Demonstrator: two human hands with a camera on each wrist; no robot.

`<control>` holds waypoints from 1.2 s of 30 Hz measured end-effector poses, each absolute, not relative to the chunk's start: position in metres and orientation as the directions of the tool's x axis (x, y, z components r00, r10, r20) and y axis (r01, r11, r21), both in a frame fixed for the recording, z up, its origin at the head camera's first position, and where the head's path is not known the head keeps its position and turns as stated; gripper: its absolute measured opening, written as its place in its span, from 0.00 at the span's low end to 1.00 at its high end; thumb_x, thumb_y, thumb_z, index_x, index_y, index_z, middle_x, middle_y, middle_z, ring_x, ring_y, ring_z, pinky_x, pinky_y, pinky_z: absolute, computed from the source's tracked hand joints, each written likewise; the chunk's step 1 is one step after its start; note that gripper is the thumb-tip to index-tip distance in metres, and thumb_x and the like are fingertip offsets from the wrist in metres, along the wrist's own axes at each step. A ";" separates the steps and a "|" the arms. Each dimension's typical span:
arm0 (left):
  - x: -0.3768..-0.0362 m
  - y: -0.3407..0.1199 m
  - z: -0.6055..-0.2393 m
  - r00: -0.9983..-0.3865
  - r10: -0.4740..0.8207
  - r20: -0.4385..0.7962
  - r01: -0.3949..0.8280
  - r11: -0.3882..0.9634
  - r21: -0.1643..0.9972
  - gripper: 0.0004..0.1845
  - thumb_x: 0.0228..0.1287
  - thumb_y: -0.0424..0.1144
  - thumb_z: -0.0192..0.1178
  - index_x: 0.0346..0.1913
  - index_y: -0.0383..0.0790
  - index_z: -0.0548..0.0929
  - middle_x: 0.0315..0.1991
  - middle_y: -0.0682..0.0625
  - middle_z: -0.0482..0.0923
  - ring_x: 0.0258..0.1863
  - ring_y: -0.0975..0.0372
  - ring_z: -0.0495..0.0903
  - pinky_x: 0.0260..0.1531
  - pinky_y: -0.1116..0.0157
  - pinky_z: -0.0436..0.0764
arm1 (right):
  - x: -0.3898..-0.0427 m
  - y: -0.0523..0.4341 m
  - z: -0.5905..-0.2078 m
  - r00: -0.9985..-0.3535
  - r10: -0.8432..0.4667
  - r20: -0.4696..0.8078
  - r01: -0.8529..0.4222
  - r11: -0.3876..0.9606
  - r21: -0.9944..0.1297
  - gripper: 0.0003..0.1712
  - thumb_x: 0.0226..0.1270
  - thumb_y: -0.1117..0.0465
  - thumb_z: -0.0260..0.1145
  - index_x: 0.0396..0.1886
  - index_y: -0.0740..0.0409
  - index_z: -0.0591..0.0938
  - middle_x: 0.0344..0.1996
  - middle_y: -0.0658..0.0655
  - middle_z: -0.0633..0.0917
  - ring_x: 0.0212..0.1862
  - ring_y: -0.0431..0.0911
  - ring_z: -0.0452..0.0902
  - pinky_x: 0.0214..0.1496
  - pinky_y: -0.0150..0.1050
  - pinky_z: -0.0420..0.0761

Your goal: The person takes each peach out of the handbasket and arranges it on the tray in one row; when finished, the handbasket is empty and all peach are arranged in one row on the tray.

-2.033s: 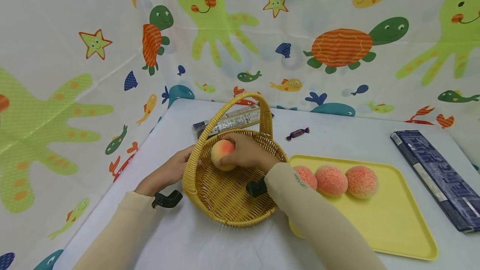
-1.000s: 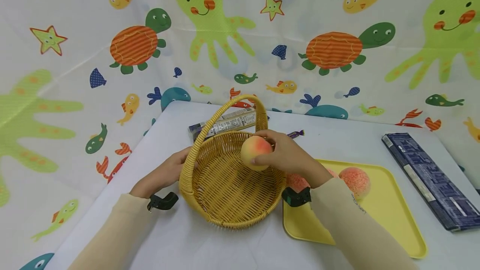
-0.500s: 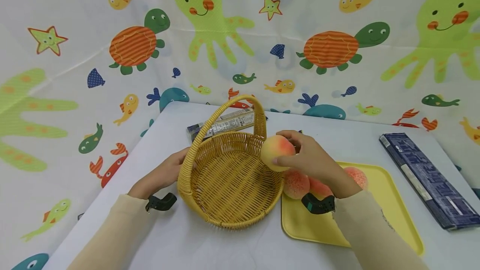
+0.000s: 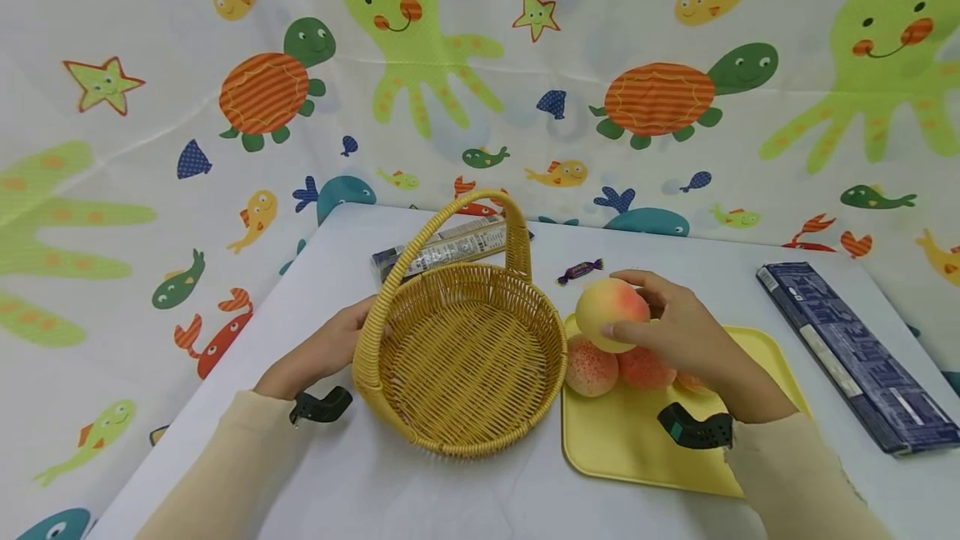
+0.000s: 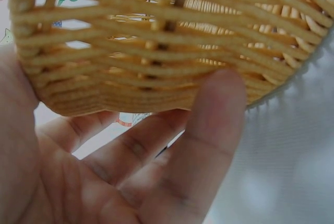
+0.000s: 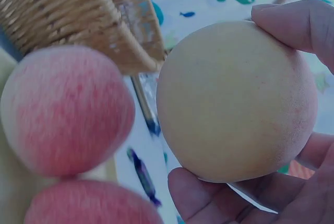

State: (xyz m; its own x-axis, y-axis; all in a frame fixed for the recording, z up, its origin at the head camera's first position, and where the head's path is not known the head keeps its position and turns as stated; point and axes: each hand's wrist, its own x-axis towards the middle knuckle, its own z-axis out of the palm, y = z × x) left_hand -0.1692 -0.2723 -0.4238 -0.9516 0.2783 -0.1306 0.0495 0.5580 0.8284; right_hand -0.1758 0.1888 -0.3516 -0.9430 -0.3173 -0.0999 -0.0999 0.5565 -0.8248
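Right hand (image 4: 678, 332): fingers and thumb curled round a yellow-orange peach (image 4: 611, 314), held in the air above the far left corner of the yellow tray (image 4: 637, 448). In the right wrist view the same peach (image 6: 237, 101) fills the frame, thumb below, fingertip (image 6: 297, 23) at 1 o'clock.

Below the held peach, on the tray: pink speckled peaches (image 4: 591, 366) lying side by side, the leftmost just beside the basket wall. Two show plainly; a third is mostly hidden by the hand.

Left hand (image 4: 322, 352): fingers relaxed and nearly straight, resting against the outer wall of the wicker basket (image 4: 461, 357) at its 9 o'clock. In the left wrist view the fingers (image 5: 209, 130) lie against the weave (image 5: 167, 41) without curling round it.

Basket: round, with an arched handle, inside holding nothing, at 9 o'clock of the tray.

Candy in a purple wrapper (image 4: 579, 271): on the table (image 4: 375, 482) at 11 o'clock of the held peach.

Long printed packet (image 4: 442, 247): behind the basket at 12 o'clock.

Dark blue box (image 4: 851, 352): at 3 o'clock of the tray, well apart.

Sea-creature cloth (image 4: 480, 65): backdrop behind the table.
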 end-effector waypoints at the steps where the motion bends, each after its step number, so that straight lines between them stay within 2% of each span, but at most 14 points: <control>1: -0.169 -0.272 -0.424 -0.951 0.282 -0.129 0.052 0.553 0.831 0.28 0.80 0.42 0.56 0.77 0.42 0.66 0.64 0.38 0.78 0.56 0.51 0.79 0.57 0.51 0.78 | -0.174 0.193 -0.352 -0.946 -0.311 -0.096 -0.101 0.560 -0.823 0.43 0.66 0.47 0.74 0.78 0.49 0.68 0.61 0.62 0.81 0.59 0.57 0.77 0.57 0.50 0.82; 8: -0.169 -0.270 -0.424 -0.948 0.293 -0.124 0.053 0.530 0.846 0.29 0.79 0.41 0.56 0.78 0.41 0.66 0.65 0.37 0.77 0.54 0.52 0.79 0.54 0.56 0.79 | -0.168 0.217 -0.356 -0.961 -0.269 -0.072 -0.097 0.567 -0.818 0.44 0.68 0.48 0.73 0.79 0.51 0.66 0.61 0.63 0.82 0.57 0.56 0.78 0.53 0.41 0.81; 14: -0.167 -0.273 -0.423 -0.953 0.270 -0.138 0.033 0.545 0.838 0.30 0.78 0.40 0.57 0.79 0.41 0.65 0.68 0.37 0.75 0.58 0.52 0.79 0.57 0.53 0.79 | -0.166 0.238 -0.359 -0.972 -0.232 -0.045 -0.102 0.584 -0.805 0.44 0.69 0.51 0.73 0.80 0.53 0.66 0.61 0.66 0.81 0.55 0.53 0.78 0.47 0.33 0.83; 22: -0.168 -0.275 -0.424 -0.954 0.263 -0.145 0.025 0.550 0.835 0.31 0.78 0.39 0.57 0.79 0.42 0.65 0.70 0.38 0.74 0.61 0.50 0.77 0.60 0.51 0.77 | -0.164 0.268 -0.361 -0.982 -0.180 -0.052 -0.078 0.645 -0.760 0.47 0.70 0.48 0.73 0.82 0.54 0.62 0.61 0.67 0.80 0.48 0.36 0.78 0.44 0.33 0.81; 27: -0.168 -0.273 -0.424 -0.953 0.262 -0.154 0.018 0.555 0.832 0.32 0.78 0.41 0.57 0.80 0.44 0.63 0.70 0.39 0.73 0.60 0.51 0.78 0.60 0.50 0.77 | -0.162 0.283 -0.363 -0.986 -0.157 -0.059 -0.060 0.660 -0.749 0.48 0.71 0.46 0.72 0.82 0.55 0.61 0.60 0.64 0.80 0.48 0.35 0.78 0.44 0.34 0.80; 31: -0.168 -0.273 -0.424 -0.951 0.266 -0.158 0.017 0.553 0.833 0.33 0.78 0.43 0.57 0.81 0.44 0.62 0.71 0.39 0.73 0.60 0.51 0.77 0.61 0.49 0.76 | -0.161 0.296 -0.365 -0.990 -0.127 -0.053 -0.044 0.655 -0.754 0.47 0.71 0.47 0.72 0.82 0.56 0.61 0.57 0.58 0.80 0.46 0.32 0.77 0.43 0.31 0.80; 36: -0.169 -0.272 -0.423 -0.951 0.268 -0.155 0.021 0.555 0.832 0.32 0.78 0.43 0.58 0.80 0.43 0.63 0.70 0.38 0.73 0.60 0.51 0.78 0.61 0.49 0.76 | -0.161 0.308 -0.368 -0.991 -0.113 -0.071 -0.021 0.656 -0.755 0.48 0.72 0.47 0.71 0.82 0.58 0.59 0.55 0.57 0.80 0.45 0.32 0.75 0.42 0.30 0.80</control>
State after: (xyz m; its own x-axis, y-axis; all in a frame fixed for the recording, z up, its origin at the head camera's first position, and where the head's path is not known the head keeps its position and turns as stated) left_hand -0.1691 -0.2723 -0.4232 -0.9508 0.2684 -0.1547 0.0214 0.5551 0.8315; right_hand -0.1605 0.3080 -0.3681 -0.9911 -0.1127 -0.0709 -0.0206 0.6560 -0.7545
